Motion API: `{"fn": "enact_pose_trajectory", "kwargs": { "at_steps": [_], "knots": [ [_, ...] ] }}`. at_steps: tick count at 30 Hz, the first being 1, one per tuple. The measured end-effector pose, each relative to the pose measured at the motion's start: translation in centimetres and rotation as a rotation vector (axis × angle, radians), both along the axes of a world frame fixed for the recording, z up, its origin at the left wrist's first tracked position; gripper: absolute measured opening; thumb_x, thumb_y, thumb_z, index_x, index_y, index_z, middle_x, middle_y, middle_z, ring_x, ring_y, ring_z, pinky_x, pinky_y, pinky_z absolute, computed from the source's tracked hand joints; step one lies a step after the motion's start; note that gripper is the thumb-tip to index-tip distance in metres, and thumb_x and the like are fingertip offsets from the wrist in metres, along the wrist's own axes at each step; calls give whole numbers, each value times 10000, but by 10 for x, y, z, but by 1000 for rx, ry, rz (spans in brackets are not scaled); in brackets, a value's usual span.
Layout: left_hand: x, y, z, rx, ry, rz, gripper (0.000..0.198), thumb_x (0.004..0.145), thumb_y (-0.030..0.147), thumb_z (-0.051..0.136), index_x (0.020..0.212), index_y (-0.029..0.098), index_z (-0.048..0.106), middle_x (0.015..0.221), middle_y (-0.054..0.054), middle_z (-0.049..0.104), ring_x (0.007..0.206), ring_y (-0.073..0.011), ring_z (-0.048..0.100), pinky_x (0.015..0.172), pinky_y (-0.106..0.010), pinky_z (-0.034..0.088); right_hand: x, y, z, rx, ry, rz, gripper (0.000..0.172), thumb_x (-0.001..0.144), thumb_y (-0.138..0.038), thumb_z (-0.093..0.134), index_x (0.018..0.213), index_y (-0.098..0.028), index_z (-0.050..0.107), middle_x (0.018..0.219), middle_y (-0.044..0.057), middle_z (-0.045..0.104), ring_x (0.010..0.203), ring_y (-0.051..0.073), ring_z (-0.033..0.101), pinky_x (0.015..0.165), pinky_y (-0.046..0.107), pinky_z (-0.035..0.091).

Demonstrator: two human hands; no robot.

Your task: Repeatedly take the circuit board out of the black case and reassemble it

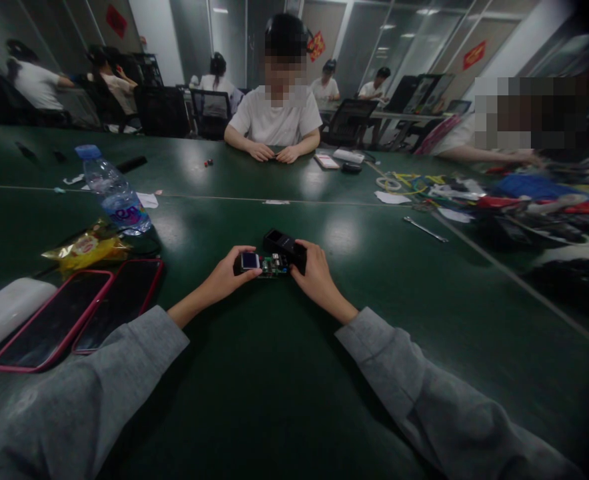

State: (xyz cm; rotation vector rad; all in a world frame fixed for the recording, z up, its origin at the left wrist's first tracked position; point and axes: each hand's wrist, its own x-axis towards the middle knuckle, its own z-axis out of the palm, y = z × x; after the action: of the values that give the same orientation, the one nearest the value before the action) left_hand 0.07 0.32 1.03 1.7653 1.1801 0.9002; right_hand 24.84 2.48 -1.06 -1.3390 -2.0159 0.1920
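Between thumb and fingers, my left hand [232,275] grips the left end of a green circuit board [274,265] that carries a small display screen [249,261]. My right hand [317,272] is closed around the right end of a black plastic casing [283,244] with a small window in its face. The casing lies just behind the board, and they overlap in view; whether they touch I cannot tell. Both are over the green tabletop [254,373] in front of me. My right palm side and some fingertips are hidden.
At left are a water bottle [112,190], a yellow packet [92,250], two red-edged phones [57,320] [122,300] and a white device [9,313]. A wrench [425,229] and tangled cables [534,200] lie at right. A person [277,120] sits opposite, hands on the table.
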Motion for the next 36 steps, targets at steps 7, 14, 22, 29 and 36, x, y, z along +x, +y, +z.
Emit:
{"fn": "enact_pose_trajectory", "kwargs": {
  "at_steps": [7,14,22,29,36],
  "knots": [
    [-5,2,-3,-37,-65,-6,538,788,376,691,1270,245,491,1251,-73,590,1138,-242,585,980,-460,471,0,0,2,-1,-26,-13,544,780,-178,536,1309,-158,412,1219,167,520,1110,337,508,889,523,480],
    [-5,2,-2,-50,-90,-19,488,788,337,680,1245,252,530,1251,-75,609,1139,-253,592,979,-489,464,0,-1,1,-8,-28,-15,542,790,-185,538,1314,-174,401,1219,162,518,1103,337,508,872,520,485],
    [-5,1,0,-60,-108,-23,477,782,334,692,1230,254,551,1251,-70,612,1139,-241,596,986,-470,469,0,0,0,-9,-37,-21,544,788,-190,542,1313,-160,401,1210,168,522,1093,338,508,862,524,484],
    [-5,0,2,-37,-65,-3,529,778,341,694,1269,257,517,1286,-84,592,1162,-254,588,973,-473,484,0,0,0,-19,-38,-19,551,785,-187,543,1317,-165,399,1220,166,519,1106,336,506,881,526,478],
    [-6,2,-4,0,-108,-4,551,778,315,686,1288,239,493,1298,-89,598,1184,-241,586,1028,-464,451,0,0,0,-13,-33,-18,558,781,-179,552,1317,-166,397,1219,161,523,1101,329,505,896,520,474]
  ]
}}
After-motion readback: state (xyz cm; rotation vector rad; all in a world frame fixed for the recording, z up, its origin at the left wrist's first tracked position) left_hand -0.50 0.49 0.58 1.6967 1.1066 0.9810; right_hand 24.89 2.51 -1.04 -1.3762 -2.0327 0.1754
